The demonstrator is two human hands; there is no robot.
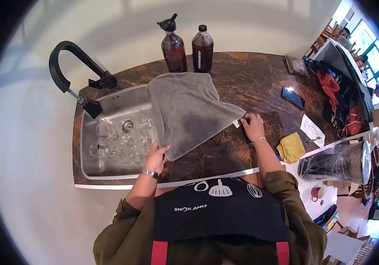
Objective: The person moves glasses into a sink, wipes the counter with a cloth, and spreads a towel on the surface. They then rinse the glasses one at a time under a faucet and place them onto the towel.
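Observation:
A grey towel [185, 110] lies across the counter and over the right side of the steel sink, with a damp-looking dark patch in its middle. My left hand [156, 158] grips its near left edge beside the sink rim. My right hand [254, 126] has its fingers closed on the towel's right corner, close to a small white tag [236, 123]. Several clear glasses [103, 130] sit in the sink [94, 170], left of my left hand; the towel hides the sink's right part.
A black faucet [61, 62] arches over the sink. Two dark bottles [202, 51] stand against the wall. To the right are a phone [293, 98], a yellow cloth [291, 148], a paper [312, 130] with a pen, and a plastic-wrapped cylinder [335, 163].

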